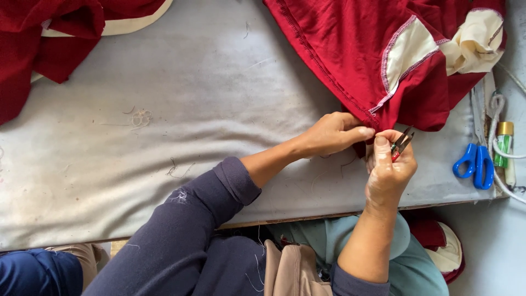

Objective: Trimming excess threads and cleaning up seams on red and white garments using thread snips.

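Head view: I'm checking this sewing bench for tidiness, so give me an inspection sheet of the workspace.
Surface: grey padded table, stained, with loose thread bits.
Job's things: red garment with cream panels; small thread snips.
Clutter: blue-handled scissors and a green tube at the right edge; a second red garment at the top left.
Grips: left hand pinches the garment's hem; right hand holds the snips at it.
Cables: white cord along the right edge.
Surroundings: red and cream fabric below the table.
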